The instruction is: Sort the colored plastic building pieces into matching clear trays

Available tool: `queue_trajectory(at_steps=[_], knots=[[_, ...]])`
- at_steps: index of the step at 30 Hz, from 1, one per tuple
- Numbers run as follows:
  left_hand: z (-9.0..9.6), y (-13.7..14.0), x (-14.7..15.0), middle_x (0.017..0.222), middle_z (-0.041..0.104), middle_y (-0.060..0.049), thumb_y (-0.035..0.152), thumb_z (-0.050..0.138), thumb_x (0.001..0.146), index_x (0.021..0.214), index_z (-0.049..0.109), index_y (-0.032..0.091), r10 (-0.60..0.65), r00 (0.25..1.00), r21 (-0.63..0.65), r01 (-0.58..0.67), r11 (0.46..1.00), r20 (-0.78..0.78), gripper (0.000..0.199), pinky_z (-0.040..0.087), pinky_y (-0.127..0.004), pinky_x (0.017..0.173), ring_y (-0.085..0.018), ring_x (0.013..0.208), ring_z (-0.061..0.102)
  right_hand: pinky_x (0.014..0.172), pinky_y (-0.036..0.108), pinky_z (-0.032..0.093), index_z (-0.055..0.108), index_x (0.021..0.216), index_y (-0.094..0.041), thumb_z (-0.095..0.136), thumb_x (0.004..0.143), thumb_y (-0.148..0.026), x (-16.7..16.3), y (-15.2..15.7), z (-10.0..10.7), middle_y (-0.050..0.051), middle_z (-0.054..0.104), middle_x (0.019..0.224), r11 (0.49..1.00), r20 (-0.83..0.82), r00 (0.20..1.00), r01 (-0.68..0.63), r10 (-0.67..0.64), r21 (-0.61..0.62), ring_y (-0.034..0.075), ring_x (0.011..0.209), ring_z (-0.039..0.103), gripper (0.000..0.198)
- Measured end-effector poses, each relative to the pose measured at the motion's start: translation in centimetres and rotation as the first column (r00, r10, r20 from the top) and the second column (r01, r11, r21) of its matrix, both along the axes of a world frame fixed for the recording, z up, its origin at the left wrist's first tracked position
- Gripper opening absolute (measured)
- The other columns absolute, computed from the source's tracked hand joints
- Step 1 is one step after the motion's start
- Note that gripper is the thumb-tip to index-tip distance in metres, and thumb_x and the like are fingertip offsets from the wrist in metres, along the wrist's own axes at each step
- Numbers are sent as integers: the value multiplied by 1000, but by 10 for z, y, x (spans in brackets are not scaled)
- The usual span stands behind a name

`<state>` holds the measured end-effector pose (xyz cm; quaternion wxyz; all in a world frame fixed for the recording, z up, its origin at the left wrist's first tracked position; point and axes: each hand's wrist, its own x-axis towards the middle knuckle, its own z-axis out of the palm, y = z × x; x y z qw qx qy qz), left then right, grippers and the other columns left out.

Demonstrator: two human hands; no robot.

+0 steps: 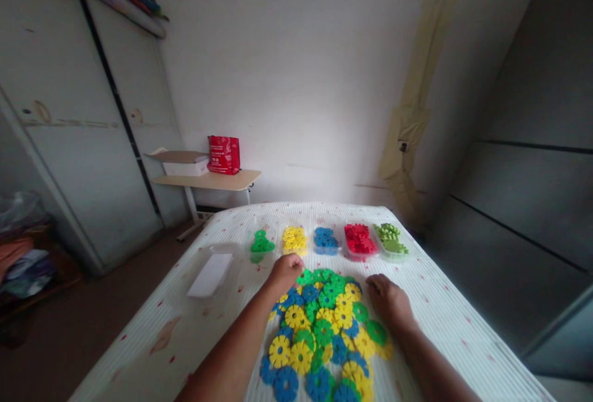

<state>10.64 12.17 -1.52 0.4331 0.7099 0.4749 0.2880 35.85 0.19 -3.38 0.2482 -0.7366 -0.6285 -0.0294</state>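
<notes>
A heap of slotted plastic snowflake discs [323, 331] in green, yellow and blue spreads over the table in front of me. My left hand [286, 271] is at the heap's far left edge, fingers bent together in a pinch. Green discs lie just under its fingertips; whether one is between them is hidden. On the heap's right side my right hand [391, 301] rests on the cloth, fingers loosely stretched and holding nothing visible. Beyond the hands stand clear tubs of green discs [262, 242], yellow pieces [294, 239] and blue pieces [326, 239].
Farther right are tubs of red pieces [360, 240] and light green pieces [391, 238]. A white paper [211, 275] lies on a clear lid at left. Behind, a side table [231, 181] carries a red bag [224, 155] and a box [185, 167].
</notes>
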Motion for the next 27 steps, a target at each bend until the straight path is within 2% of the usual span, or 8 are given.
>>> queue_trajectory(at_steps=[4, 7, 10, 15, 18, 22, 27], knots=[[-4, 3, 10, 71, 60, 1, 13, 45, 68, 75, 59, 17, 123, 988, 143, -109, 984, -96, 16, 46, -23, 61, -12, 69, 57, 70, 22, 44, 66, 86, -21, 39, 82, -21, -1, 0, 1, 4, 67, 90, 999, 0, 1000, 21, -21, -27, 16, 81, 63, 27], [-4, 1, 14, 78, 62, -2, 5, 48, 63, 74, 61, 17, 150, 970, 241, -101, 965, -193, 21, 43, -26, 74, -14, 79, 56, 72, 22, 44, 65, 87, -21, 39, 81, -20, 0, 0, 1, 4, 67, 92, 1000, -18, 1000, 5, -5, -28, 15, 81, 63, 27], [-5, -3, 16, 83, 63, -5, 5, 48, 64, 76, 63, 18, 146, 948, 287, -62, 956, -282, 23, 41, -28, 79, -17, 84, 55, 72, 22, 43, 65, 88, -21, 39, 81, -20, 1, 0, -1, 4, 67, 92, 1000, -29, 1000, -7, 6, -24, 15, 82, 62, 27], [-9, -4, 18, 84, 63, -4, 6, 48, 66, 75, 63, 19, 144, 917, 300, -28, 953, -372, 21, 39, -25, 79, -17, 88, 54, 70, 23, 43, 65, 89, -20, 38, 82, -21, 1, 1, -1, 4, 67, 92, 998, -11, 1000, 16, -17, -60, 16, 80, 62, 28], [-11, -1, 18, 87, 63, -2, 4, 51, 63, 85, 62, 21, 136, 918, 288, -24, 957, -373, 30, 39, -23, 77, -15, 88, 55, 69, 23, 42, 64, 90, -20, 37, 83, -22, 1, 1, -1, 4, 66, 93, 997, 0, 1000, 19, -19, -72, 16, 81, 62, 28], [-14, 2, 15, 85, 60, -1, 3, 52, 60, 96, 59, 20, 141, 938, 270, -53, 961, -317, 41, 39, -21, 68, -14, 79, 55, 70, 23, 42, 64, 90, -19, 37, 83, -22, 2, 2, -1, 5, 66, 94, 997, 2, 1000, 13, -13, -75, 17, 82, 62, 28], [-18, -1, 11, 71, 54, 5, 1, 50, 58, 95, 59, 21, 86, 978, 258, -35, 966, -192, 43, 36, -16, 57, -8, 66, 52, 70, 23, 42, 64, 89, -20, 37, 83, -21, 1, 1, 0, 5, 66, 93, 997, 9, 1000, 11, -10, -72, 16, 81, 62, 28]])
